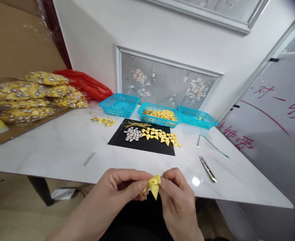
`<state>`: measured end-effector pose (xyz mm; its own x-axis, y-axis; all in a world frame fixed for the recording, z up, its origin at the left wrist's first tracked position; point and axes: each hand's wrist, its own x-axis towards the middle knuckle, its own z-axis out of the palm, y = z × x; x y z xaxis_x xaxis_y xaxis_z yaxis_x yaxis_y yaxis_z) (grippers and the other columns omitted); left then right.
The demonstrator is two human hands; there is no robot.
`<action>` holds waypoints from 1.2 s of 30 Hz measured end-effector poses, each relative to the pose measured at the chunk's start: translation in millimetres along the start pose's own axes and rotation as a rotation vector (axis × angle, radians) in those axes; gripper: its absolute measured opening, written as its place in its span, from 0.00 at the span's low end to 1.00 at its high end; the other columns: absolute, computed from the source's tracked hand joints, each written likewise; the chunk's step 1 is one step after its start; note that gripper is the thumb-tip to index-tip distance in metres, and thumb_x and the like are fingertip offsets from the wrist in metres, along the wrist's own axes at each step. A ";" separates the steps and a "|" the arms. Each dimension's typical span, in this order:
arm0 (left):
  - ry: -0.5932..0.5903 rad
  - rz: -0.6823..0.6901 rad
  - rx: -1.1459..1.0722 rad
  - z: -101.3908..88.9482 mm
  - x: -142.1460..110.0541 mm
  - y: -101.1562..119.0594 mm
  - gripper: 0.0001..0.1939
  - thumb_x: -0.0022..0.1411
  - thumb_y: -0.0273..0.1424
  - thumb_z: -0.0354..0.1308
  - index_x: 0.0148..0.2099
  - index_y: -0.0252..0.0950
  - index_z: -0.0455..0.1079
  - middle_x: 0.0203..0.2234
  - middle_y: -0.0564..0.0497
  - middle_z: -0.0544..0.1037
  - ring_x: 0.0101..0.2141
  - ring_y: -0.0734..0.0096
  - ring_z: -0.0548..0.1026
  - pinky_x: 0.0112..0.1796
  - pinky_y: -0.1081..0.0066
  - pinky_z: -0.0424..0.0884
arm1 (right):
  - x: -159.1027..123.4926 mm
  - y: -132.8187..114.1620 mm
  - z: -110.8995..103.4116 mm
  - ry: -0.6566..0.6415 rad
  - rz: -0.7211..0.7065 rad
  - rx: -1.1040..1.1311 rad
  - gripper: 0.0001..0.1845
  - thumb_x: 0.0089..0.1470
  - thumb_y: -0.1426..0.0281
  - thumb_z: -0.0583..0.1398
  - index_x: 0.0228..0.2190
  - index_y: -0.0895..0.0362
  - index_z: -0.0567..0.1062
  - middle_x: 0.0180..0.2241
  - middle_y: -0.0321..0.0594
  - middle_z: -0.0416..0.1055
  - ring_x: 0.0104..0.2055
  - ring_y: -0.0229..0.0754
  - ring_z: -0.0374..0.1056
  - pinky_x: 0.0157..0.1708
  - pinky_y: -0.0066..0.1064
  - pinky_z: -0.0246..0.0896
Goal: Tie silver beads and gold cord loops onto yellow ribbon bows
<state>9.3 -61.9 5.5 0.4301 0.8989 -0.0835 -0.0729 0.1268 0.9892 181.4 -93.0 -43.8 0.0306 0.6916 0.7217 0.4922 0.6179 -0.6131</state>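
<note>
A small yellow ribbon bow (154,184) is pinched between both hands just in front of the white table's near edge (92,175). My left hand (123,187) grips its left side with curled fingers. My right hand (176,192) pinches its right side. On a black mat (142,144) further back lie a pile of silver beads (133,134), a heap of yellow bows (159,135) and thin gold wires (134,124).
Three turquoise baskets (119,104) (159,115) (197,117) line the table's back; the middle one holds yellow bows. Snips (208,169) and a green strip (211,144) lie at right. Finished bows (104,119), stacked bagged pieces (34,95) and a red bag (85,84) sit at left.
</note>
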 end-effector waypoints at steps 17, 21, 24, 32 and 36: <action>-0.006 -0.010 0.040 2.4 2.9 5.6 0.06 0.60 0.35 0.67 0.38 0.43 0.85 0.28 0.53 0.84 0.32 0.68 0.76 0.36 0.72 0.72 | 0.4 -0.5 -2.7 -0.015 0.000 -0.020 0.17 0.62 0.84 0.51 0.35 0.52 0.74 0.30 0.34 0.58 0.28 0.36 0.59 0.24 0.26 0.55; 0.002 -0.023 0.027 2.9 0.6 7.8 0.06 0.59 0.36 0.68 0.37 0.42 0.85 0.27 0.52 0.84 0.30 0.69 0.74 0.35 0.72 0.72 | 1.0 -1.2 -0.4 0.008 -0.003 0.006 0.18 0.61 0.84 0.53 0.37 0.51 0.76 0.29 0.34 0.58 0.28 0.36 0.60 0.23 0.26 0.54; 0.005 -0.022 0.017 2.7 -0.4 6.7 0.06 0.58 0.36 0.69 0.37 0.43 0.85 0.27 0.52 0.84 0.31 0.69 0.74 0.35 0.72 0.71 | 0.8 -0.8 -0.4 0.006 0.000 0.011 0.18 0.61 0.84 0.52 0.36 0.51 0.76 0.29 0.34 0.58 0.28 0.36 0.60 0.24 0.26 0.54; -0.009 -0.024 0.000 3.1 -0.1 5.3 0.06 0.59 0.37 0.69 0.37 0.43 0.85 0.27 0.53 0.83 0.31 0.70 0.73 0.35 0.73 0.70 | -2.6 3.9 -0.2 -0.011 -0.021 0.009 0.17 0.61 0.84 0.52 0.35 0.52 0.73 0.30 0.34 0.56 0.28 0.36 0.58 0.24 0.27 0.53; -0.006 -0.045 -0.032 3.4 -0.8 6.7 0.07 0.58 0.37 0.69 0.38 0.43 0.85 0.28 0.52 0.83 0.32 0.69 0.74 0.36 0.72 0.70 | -2.2 2.8 0.3 -0.006 -0.019 0.018 0.18 0.61 0.84 0.52 0.36 0.51 0.75 0.30 0.34 0.57 0.28 0.36 0.60 0.24 0.27 0.54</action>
<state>11.5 -63.2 12.6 0.4385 0.8897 -0.1271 -0.0825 0.1807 0.9801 182.5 -92.7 -47.2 0.0159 0.6817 0.7314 0.4770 0.6377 -0.6048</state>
